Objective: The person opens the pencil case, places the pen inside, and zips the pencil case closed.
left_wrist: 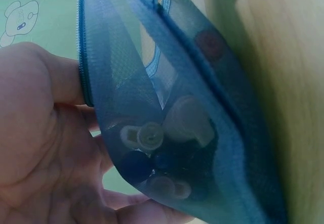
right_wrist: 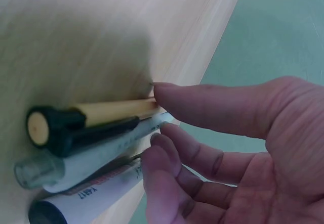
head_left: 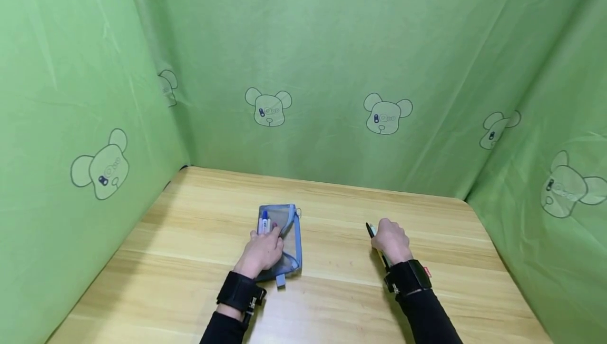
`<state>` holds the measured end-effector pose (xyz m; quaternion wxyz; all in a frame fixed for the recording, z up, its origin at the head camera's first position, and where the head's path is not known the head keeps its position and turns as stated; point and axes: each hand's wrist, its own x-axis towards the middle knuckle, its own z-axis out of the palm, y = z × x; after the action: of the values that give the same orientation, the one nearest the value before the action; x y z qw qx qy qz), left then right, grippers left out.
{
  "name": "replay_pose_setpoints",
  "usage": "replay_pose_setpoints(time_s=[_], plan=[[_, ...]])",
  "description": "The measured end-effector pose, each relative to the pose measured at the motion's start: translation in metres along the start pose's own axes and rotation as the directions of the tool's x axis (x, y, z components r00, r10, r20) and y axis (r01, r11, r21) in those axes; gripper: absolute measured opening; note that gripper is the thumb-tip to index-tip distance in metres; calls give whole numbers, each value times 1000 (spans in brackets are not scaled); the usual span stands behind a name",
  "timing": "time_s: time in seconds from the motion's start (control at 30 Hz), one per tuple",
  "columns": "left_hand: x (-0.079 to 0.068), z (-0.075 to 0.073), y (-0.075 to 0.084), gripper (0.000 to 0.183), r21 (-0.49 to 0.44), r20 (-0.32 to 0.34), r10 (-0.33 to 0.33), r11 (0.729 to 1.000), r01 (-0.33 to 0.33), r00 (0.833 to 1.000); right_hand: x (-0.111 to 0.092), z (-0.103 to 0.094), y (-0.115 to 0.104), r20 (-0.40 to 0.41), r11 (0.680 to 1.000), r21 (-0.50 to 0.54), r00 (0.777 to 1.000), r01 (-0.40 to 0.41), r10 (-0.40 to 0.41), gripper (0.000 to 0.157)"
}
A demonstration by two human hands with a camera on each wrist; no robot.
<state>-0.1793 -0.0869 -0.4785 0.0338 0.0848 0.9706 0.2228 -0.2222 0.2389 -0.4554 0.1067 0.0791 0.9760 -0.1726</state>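
A blue-edged mesh pencil case (head_left: 297, 241) lies on the table, its zip undone. My left hand (head_left: 263, 252) grips its side, the thumb at the zipper edge and the fingers round the outside of the mesh (left_wrist: 121, 82). Inside, a blue-capped marker (head_left: 265, 223) and several other pen ends (left_wrist: 150, 135) show. Farther right, my right hand (head_left: 391, 239) holds three pens low over the table. They are a yellow pen with a black clip (right_wrist: 111, 112), a pale pen with a clear end (right_wrist: 101, 155) and a white marker with a dark end (right_wrist: 96, 193).
The wooden table (head_left: 332, 291) has green cloth (head_left: 327, 59) with bear faces hanging along its back and both sides. A grey-blue fabric tab (head_left: 281, 281) sticks out from the near end of the pencil case.
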Motion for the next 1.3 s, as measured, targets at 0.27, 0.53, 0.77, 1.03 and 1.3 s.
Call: replay_pose_setpoints(time_s=[0.27, 0.53, 0.77, 1.03, 1.3], plan=[[0, -1, -1, 48, -12, 4, -9, 1000, 9, 1000, 1, 2, -2, 0, 1000, 15, 1000, -8, 8, 16], [0, -3, -2, 47, -30, 7, -10, 999, 10, 1000, 2, 7, -7, -8, 1000, 13, 1000, 5, -5, 15], [-2, 2, -4, 47, -22, 13, -4, 1000, 4, 1000, 0, 14, -8, -14, 999, -7, 999, 43, -43, 4], [-1, 2, -3, 47, -20, -5, 1, 1000, -1, 1000, 5, 16, -11, -38, 998, -21, 997, 64, -65, 6], [0, 0, -3, 46, -3, -16, 21, 1000, -21, 1000, 7, 16, -14, -29, 999, 22, 999, 42, -41, 13]])
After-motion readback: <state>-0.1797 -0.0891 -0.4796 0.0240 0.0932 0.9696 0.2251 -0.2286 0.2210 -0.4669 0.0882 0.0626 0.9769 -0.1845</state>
